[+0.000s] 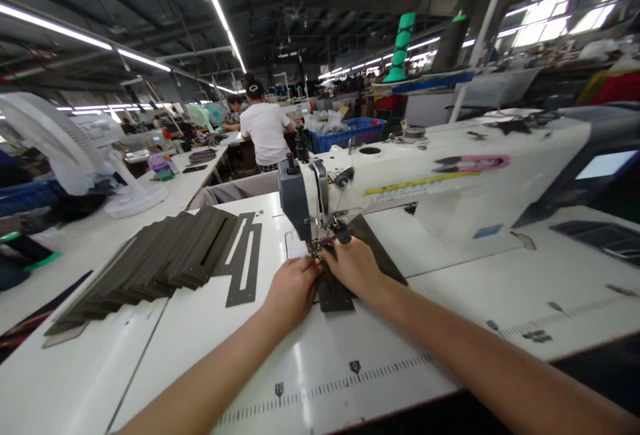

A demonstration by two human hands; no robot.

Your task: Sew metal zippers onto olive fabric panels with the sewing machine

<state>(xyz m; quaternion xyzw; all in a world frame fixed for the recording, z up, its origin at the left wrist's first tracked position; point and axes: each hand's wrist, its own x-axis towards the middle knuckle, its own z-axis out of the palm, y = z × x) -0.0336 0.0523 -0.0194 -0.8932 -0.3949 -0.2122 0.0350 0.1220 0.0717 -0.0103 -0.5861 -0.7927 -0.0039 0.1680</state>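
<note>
Head view: hands (295, 291) above ruler (320, 388) reading 10, 0.

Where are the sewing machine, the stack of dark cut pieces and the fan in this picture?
Sewing machine (380, 188): head view, on its white arm.
Stack of dark cut pieces (170, 255): head view, on the top piece.
Fan (55, 141): head view, on its white guard.

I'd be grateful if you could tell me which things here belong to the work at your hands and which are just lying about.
Part of the work: left hand, right hand, dark slotted piece under them, sewing machine, fanned stack of dark slotted pieces.

Just nearby: white fan, blue plastic crate.
</note>
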